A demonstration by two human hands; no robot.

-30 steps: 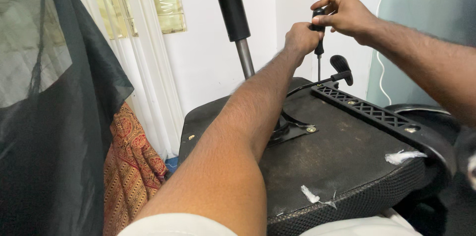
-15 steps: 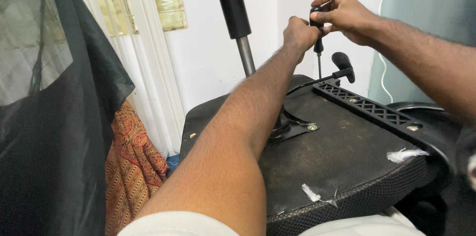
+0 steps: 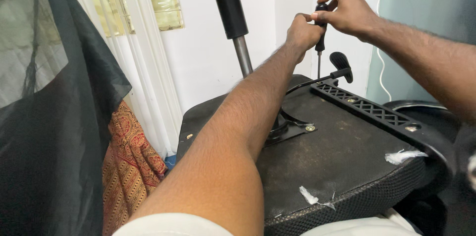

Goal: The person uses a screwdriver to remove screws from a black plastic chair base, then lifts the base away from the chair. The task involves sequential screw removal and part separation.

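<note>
An office chair lies upturned, the dusty black underside of its seat (image 3: 342, 151) facing me. Both my hands grip a black-handled screwdriver (image 3: 320, 42) that stands upright over the far end of a black plastic armrest bracket (image 3: 377, 113). My left hand (image 3: 302, 33) wraps the lower handle; my right hand (image 3: 347, 11) holds the top of it. The thin shaft points down at the bracket, next to a black lever knob (image 3: 340, 62). The screwdriver tip is hidden behind the bracket edge.
The chair's gas cylinder (image 3: 234, 17) rises from a metal plate (image 3: 292, 129) at the seat's middle. Torn white scraps (image 3: 404, 155) lie on the seat. A dark net curtain (image 3: 54, 117) and a patterned orange cloth (image 3: 131, 166) hang at the left, a white wall behind.
My hands and the screwdriver have shifted slightly up in view, and my right hand has turned on the handle's top. The chair has not moved.
</note>
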